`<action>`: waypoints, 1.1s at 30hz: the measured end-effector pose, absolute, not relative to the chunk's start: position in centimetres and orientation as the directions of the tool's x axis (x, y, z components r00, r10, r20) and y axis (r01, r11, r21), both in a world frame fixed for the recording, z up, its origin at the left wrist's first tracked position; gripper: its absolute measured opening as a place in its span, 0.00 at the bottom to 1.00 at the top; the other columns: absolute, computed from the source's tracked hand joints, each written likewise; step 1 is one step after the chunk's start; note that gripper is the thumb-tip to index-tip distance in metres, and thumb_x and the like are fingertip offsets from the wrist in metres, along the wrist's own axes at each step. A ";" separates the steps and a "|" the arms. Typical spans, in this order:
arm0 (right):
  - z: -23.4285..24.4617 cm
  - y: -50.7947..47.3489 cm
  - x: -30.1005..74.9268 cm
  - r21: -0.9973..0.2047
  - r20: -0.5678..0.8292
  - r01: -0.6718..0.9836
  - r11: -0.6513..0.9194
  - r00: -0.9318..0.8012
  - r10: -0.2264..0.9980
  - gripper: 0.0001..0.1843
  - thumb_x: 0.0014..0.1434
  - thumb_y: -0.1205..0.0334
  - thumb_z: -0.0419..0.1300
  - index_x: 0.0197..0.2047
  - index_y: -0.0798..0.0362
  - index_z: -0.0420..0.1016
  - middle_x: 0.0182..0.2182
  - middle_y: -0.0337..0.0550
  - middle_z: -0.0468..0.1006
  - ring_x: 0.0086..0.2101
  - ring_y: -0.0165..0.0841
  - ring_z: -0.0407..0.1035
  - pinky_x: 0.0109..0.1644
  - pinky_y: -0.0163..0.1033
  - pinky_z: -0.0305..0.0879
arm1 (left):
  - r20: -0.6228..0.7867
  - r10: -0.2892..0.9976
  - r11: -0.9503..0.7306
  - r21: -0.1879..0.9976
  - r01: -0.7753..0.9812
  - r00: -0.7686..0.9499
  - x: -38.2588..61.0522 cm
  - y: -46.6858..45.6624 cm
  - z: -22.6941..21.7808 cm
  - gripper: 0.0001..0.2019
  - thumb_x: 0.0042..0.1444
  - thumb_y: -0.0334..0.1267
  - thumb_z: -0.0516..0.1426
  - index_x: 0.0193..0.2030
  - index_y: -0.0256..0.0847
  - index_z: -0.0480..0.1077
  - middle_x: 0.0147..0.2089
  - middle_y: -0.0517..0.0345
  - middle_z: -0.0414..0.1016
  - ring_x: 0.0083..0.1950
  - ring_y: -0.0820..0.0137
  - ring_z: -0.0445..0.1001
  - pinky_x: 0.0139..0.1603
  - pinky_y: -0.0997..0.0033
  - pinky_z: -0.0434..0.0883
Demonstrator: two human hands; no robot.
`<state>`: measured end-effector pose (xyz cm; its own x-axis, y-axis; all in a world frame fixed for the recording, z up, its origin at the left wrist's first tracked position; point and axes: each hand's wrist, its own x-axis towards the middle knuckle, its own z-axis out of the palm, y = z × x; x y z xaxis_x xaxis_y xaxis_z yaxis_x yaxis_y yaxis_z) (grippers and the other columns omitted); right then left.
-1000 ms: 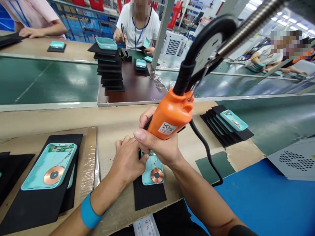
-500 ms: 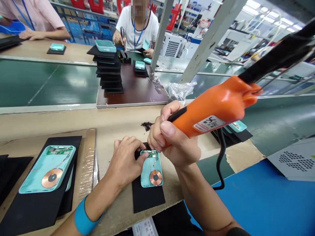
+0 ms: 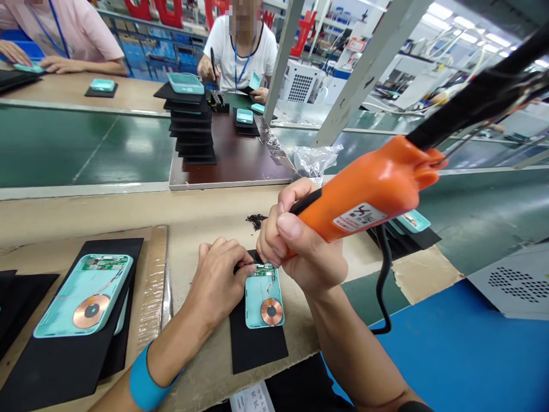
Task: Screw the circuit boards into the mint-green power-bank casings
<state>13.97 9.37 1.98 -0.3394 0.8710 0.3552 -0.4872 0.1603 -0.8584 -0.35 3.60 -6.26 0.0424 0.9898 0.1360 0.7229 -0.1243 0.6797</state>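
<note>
My right hand [image 3: 306, 240] is wrapped around an orange electric screwdriver [image 3: 364, 189], tilted so its body rises to the right. The screwdriver's tip is hidden behind my fingers, near the top of a turquoise plastic case [image 3: 254, 306]. This open case shows a green circuit board [image 3: 262, 270] at its top end and a round copper coil [image 3: 271, 312] near the bottom. My left hand [image 3: 221, 274] is closed, thumb and fingers pinched at the case's upper left corner. Beneath the case lies a black foam sheet [image 3: 259, 352].
Small dark screws [image 3: 256, 221] lie heaped beyond the case. At left, another open case [image 3: 55, 309] rests on black sheets. A stack of black sheets [image 3: 191, 134] stands beyond, near a seated co-worker [image 3: 240, 54]. A clear plastic bag [image 3: 315, 160] sits behind the screwdriver.
My left thumb has drawn back from the circuit board toward the case's left edge. The screwdriver's upper body has shifted slightly left. A co-worker's hand at far left now touches a turquoise part.
</note>
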 end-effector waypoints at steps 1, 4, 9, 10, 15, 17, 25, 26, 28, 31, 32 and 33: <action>2.0 9.4 14.0 -0.857 0.360 -0.488 0.165 -0.338 0.870 0.19 0.62 0.53 0.77 0.41 0.47 0.70 0.22 0.27 0.66 0.18 0.27 0.58 0.20 0.36 0.60 | 0.143 0.989 -0.130 0.675 0.727 0.044 -0.3 3.6 -6.3 0.10 0.68 0.27 0.64 0.37 0.45 0.76 0.41 0.62 0.83 0.49 0.59 0.76 0.51 0.53 0.58; 2.0 9.5 13.8 -0.850 0.371 -0.503 0.155 -0.365 0.854 0.20 0.63 0.52 0.78 0.40 0.47 0.69 0.20 0.26 0.66 0.16 0.26 0.56 0.19 0.36 0.60 | 0.163 0.985 -0.145 0.660 0.737 0.048 -0.3 3.5 -6.2 0.10 0.69 0.27 0.63 0.36 0.45 0.75 0.43 0.61 0.83 0.50 0.57 0.77 0.50 0.53 0.58; 1.7 9.6 13.5 -0.837 0.379 -0.534 0.119 -0.410 0.830 0.21 0.63 0.53 0.78 0.40 0.47 0.68 0.20 0.25 0.66 0.16 0.25 0.57 0.17 0.33 0.57 | 0.164 0.986 -0.113 0.659 0.744 0.004 0.1 3.3 -6.2 0.10 0.62 0.30 0.67 0.44 0.47 0.74 0.49 0.58 0.82 0.56 0.53 0.76 0.52 0.50 0.60; 1.5 9.6 13.4 -0.838 0.378 -0.533 0.113 -0.420 0.825 0.20 0.64 0.54 0.78 0.40 0.47 0.69 0.20 0.26 0.66 0.16 0.25 0.57 0.18 0.32 0.57 | 0.147 0.989 -0.097 0.658 0.747 -0.002 0.2 3.3 -6.3 0.11 0.61 0.30 0.67 0.45 0.47 0.73 0.50 0.58 0.82 0.56 0.53 0.75 0.52 0.50 0.60; 0.6 9.5 13.1 -0.849 0.355 -0.522 0.078 -0.456 0.816 0.17 0.67 0.56 0.76 0.40 0.48 0.71 0.23 0.27 0.66 0.17 0.23 0.56 0.19 0.32 0.57 | 0.074 0.997 -0.061 0.644 0.763 0.017 0.4 3.3 -7.0 0.08 0.59 0.32 0.66 0.43 0.47 0.73 0.45 0.58 0.79 0.52 0.54 0.74 0.51 0.50 0.61; 0.2 9.5 13.0 -0.855 0.341 -0.514 0.070 -0.457 0.821 0.17 0.66 0.57 0.77 0.40 0.48 0.72 0.24 0.27 0.67 0.17 0.23 0.57 0.19 0.32 0.58 | 0.072 0.997 -0.060 0.642 0.764 0.017 0.4 3.4 -7.2 0.08 0.60 0.32 0.65 0.43 0.46 0.73 0.44 0.58 0.79 0.50 0.55 0.74 0.51 0.50 0.62; -0.6 9.7 12.8 -0.883 0.276 -0.468 0.040 -0.449 0.850 0.20 0.59 0.57 0.81 0.39 0.48 0.72 0.27 0.31 0.70 0.22 0.27 0.61 0.21 0.34 0.61 | 0.088 0.996 -0.074 0.646 0.760 0.022 0.4 3.6 -7.3 0.09 0.60 0.32 0.64 0.46 0.48 0.76 0.49 0.56 0.82 0.49 0.54 0.75 0.53 0.48 0.63; -0.7 9.7 12.8 -0.891 0.264 -0.452 0.038 -0.448 0.854 0.21 0.59 0.56 0.81 0.39 0.48 0.72 0.27 0.31 0.70 0.22 0.27 0.61 0.22 0.34 0.62 | 0.087 0.996 -0.074 0.646 0.760 0.023 0.4 3.6 -7.4 0.09 0.60 0.32 0.64 0.46 0.48 0.76 0.49 0.56 0.82 0.49 0.54 0.75 0.53 0.47 0.63; -0.8 9.8 12.8 -0.893 0.265 -0.449 0.034 -0.463 0.846 0.20 0.59 0.57 0.81 0.39 0.48 0.73 0.26 0.31 0.70 0.22 0.27 0.60 0.22 0.34 0.62 | 0.084 0.996 -0.075 0.644 0.761 0.028 0.4 3.6 -7.4 0.09 0.60 0.32 0.63 0.47 0.48 0.77 0.49 0.55 0.83 0.51 0.53 0.75 0.54 0.46 0.64; -0.8 9.7 12.7 -0.873 0.298 -0.487 0.024 -0.494 0.817 0.17 0.61 0.63 0.79 0.38 0.48 0.73 0.27 0.30 0.70 0.21 0.25 0.59 0.22 0.33 0.61 | 0.080 0.996 -0.078 0.650 0.756 0.035 0.4 3.7 -7.3 0.11 0.61 0.32 0.63 0.49 0.49 0.77 0.45 0.55 0.83 0.55 0.49 0.75 0.57 0.45 0.65; -0.7 9.7 12.6 -0.870 0.302 -0.493 0.022 -0.496 0.814 0.17 0.61 0.64 0.79 0.37 0.48 0.73 0.27 0.30 0.70 0.21 0.25 0.59 0.22 0.32 0.60 | 0.085 0.996 -0.081 0.656 0.751 0.034 0.4 3.7 -7.3 0.12 0.60 0.32 0.63 0.49 0.50 0.77 0.45 0.55 0.83 0.57 0.48 0.75 0.57 0.45 0.66; -0.7 9.6 12.5 -0.872 0.296 -0.490 0.019 -0.494 0.817 0.18 0.60 0.65 0.80 0.37 0.48 0.72 0.27 0.30 0.69 0.22 0.25 0.60 0.22 0.32 0.60 | 0.092 0.995 -0.084 0.665 0.742 0.030 0.4 3.7 -7.3 0.13 0.59 0.32 0.63 0.49 0.50 0.77 0.44 0.55 0.83 0.58 0.47 0.75 0.57 0.45 0.67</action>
